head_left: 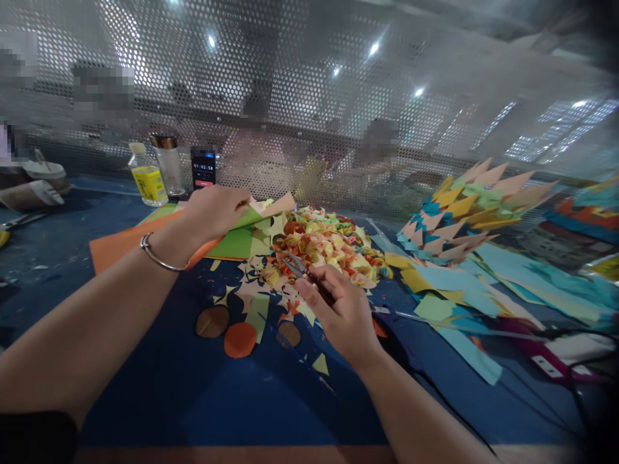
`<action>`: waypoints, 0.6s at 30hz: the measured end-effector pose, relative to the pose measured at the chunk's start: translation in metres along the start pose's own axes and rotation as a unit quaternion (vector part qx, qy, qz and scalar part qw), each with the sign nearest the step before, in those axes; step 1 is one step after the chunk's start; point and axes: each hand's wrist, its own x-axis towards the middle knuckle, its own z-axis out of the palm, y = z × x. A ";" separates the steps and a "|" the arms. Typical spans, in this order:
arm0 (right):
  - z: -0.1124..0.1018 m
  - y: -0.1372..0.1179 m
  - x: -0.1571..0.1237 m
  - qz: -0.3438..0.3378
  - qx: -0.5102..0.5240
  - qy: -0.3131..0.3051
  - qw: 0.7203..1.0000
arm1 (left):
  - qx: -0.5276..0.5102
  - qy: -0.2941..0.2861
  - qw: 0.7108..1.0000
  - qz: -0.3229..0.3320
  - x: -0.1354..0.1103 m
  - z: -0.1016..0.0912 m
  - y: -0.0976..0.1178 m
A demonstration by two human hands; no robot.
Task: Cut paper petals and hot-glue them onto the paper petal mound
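The right hand (341,309), over the middle of the tabletop (217,406), has its fingers closed around the handles of the scissors (297,266), whose blades point toward the far left corner, in front of the scrap pile (333,241). The left hand (215,209) is above the green sheets (236,245) and the orange sheet (113,250), toward the far edge; its fingers bend downward, but their tips are hidden, so I cannot tell whether they pinch paper. Between the hands and the near edge lie 2 brown discs (211,321) and 1 orange disc (240,339). By the far edge, left of centre, stand a yellow-labelled bottle (149,185), a clear jar (170,171) and a phone (203,171) reading 01:02:58. Toward the far right corner sits a spiky paper stack (464,212), with blue strips (471,354) nearer the right edge.
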 end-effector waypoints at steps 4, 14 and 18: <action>0.000 0.002 0.001 0.002 0.008 -0.002 1.000 | -0.121 0.011 0.993 0.011 0.000 -0.004 -0.009; -0.001 0.005 0.005 0.003 0.012 0.072 0.997 | -0.332 0.121 0.930 0.095 -0.023 -0.056 -0.004; -0.001 0.010 0.007 0.028 0.121 0.174 0.977 | -0.357 0.249 0.887 0.153 -0.045 -0.080 0.018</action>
